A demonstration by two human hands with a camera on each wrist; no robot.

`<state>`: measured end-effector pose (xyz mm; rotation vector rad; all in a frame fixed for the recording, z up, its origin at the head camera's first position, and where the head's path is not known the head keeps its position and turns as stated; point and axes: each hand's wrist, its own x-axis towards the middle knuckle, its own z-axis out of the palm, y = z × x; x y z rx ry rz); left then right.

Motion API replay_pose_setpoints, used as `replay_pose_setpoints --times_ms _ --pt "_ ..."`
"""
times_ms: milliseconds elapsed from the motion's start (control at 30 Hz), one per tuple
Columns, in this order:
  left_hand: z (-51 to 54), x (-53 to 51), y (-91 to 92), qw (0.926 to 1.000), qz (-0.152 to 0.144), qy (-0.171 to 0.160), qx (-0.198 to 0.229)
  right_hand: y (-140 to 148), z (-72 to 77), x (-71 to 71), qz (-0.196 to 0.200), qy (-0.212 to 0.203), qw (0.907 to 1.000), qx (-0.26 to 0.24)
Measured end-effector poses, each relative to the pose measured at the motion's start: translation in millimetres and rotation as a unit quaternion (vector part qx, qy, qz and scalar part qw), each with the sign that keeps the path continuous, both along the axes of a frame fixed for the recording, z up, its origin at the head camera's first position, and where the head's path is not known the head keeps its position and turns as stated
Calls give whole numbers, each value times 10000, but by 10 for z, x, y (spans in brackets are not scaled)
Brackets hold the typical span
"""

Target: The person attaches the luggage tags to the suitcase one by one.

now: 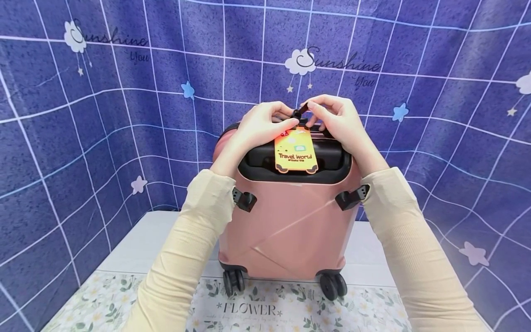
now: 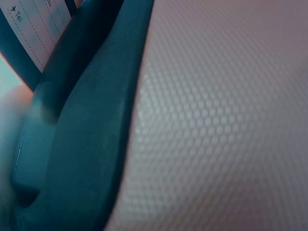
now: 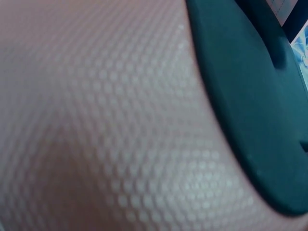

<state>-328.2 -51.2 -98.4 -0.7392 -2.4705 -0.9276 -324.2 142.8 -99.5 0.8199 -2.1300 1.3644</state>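
A pink suitcase (image 1: 290,221) stands upright with a black handle (image 1: 257,156) on its near upper side. Over that handle hangs a yellow luggage tag (image 1: 295,150) printed "Travel World"; its lined back also shows in the left wrist view. My left hand (image 1: 263,124) pinches the tag's black strap (image 1: 297,115) near its buckle, thumb in front. From the other side, my right hand (image 1: 340,117) holds the strap's free end between thumb and fingers. Both wrist views mostly show the suitcase's dimpled shell (image 2: 211,115) and the handle's dark surround (image 3: 240,106), with neither grip visible.
Black wheels (image 1: 332,286) carry the suitcase on a white surface with a flower-print mat (image 1: 249,318) in front. A blue gridded curtain (image 1: 166,115) hangs behind and on both sides. Black wrist mounts (image 1: 244,199) sit near the suitcase's front.
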Motion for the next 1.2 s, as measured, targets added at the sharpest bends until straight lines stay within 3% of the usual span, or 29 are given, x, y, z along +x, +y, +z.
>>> replay_pose_setpoints --times_ms 333,433,667,800,1200 --pt "-10 10 -9 9999 26 27 104 -7 -5 -1 545 55 9960 -702" --pt "-14 10 -9 9999 2 78 74 -6 -12 -3 328 89 9973 -645" --pt "-8 11 -17 9999 -24 136 29 -12 -14 -8 -484 406 9980 33" --pt "-7 7 -18 9999 -43 150 3 -6 -16 1 -449 517 9976 118" --pt "-4 21 -25 9999 -37 135 2 -6 -9 -20 -452 59 9985 298"
